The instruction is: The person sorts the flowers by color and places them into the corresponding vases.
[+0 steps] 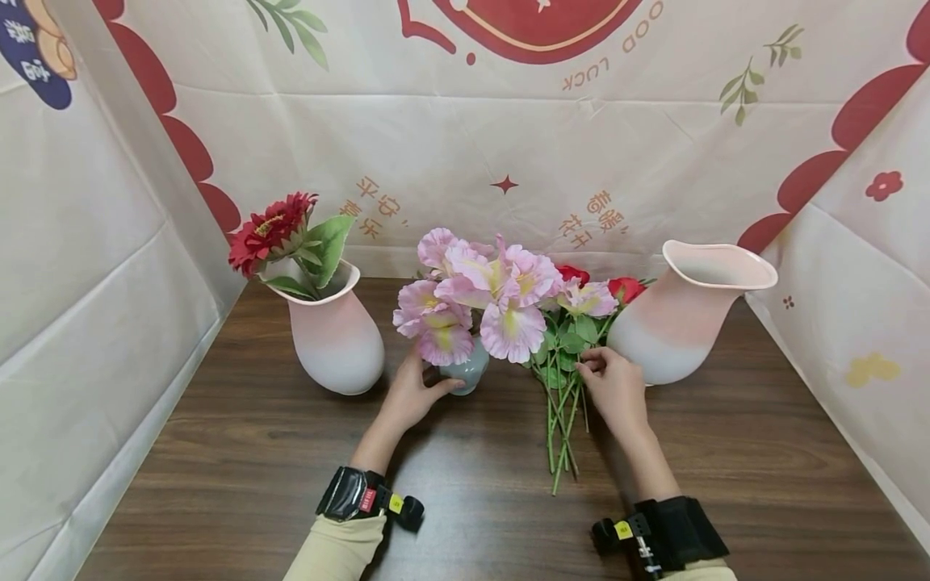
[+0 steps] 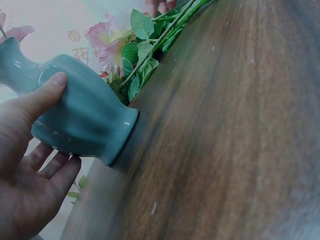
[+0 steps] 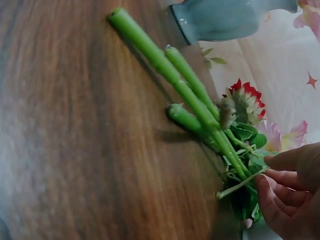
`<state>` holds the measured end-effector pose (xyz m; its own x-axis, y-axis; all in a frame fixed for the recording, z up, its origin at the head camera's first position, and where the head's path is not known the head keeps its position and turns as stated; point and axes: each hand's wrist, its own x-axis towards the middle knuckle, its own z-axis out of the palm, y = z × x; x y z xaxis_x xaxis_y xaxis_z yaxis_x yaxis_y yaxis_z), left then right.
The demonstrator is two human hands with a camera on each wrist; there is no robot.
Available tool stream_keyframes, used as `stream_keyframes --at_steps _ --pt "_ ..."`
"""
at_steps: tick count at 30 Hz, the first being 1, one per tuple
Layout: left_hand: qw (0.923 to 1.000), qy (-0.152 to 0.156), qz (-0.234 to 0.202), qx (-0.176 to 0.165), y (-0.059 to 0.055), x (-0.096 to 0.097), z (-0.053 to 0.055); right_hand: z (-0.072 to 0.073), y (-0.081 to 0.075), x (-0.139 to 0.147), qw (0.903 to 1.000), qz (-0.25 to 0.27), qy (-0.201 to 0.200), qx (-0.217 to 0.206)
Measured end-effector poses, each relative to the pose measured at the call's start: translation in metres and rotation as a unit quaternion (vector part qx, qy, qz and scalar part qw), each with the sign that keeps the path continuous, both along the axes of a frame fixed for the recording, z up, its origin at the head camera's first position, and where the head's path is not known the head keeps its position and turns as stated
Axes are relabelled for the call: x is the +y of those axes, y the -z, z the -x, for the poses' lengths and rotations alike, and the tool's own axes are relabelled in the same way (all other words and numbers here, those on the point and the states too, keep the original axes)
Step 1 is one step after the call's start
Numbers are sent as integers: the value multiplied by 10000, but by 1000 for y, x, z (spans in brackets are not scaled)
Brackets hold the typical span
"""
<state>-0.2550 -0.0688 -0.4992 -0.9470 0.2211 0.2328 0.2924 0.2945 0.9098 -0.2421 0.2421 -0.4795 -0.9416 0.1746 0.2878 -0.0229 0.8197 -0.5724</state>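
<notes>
Closest to the camera are the pale sleeves and black wrist straps, so I'll start there and go left to right. Far left on the table is a pink-and-white vase with a big red flower sticking out of it.

Next is the left hand, holding a small blue-green vase. The left wrist view has the thumb pressed on its near side and the other fingers curved around the far side, so the vase sits right between them. Pink flowers crowd above it — they look like they stand in it, but the blooms cover the neck.

Right of that, a bunch of green stems lies on the table, cut ends toward the person, with red roses at the far end. The right hand seems to pinch one thin stem between thumb and forefinger, thicker ones just beside the tips. A larger pink-and-white vase stands just past that hand.

My read: the step is singling out a stem while the left hand steadies the little vase. Next move probably calls for a firm pinch and a slow pull, since those leaves could snag.
</notes>
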Motion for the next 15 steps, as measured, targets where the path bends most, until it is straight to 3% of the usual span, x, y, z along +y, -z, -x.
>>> stream_keyframes --at_steps 7,15 --pt "10000 -7 5 20 1 0 0 3 1 0 9995 -299 -59 -129" --pt "10000 21 -47 -40 0 0 -1 -1 -9 -4 9998 140 4 -103"
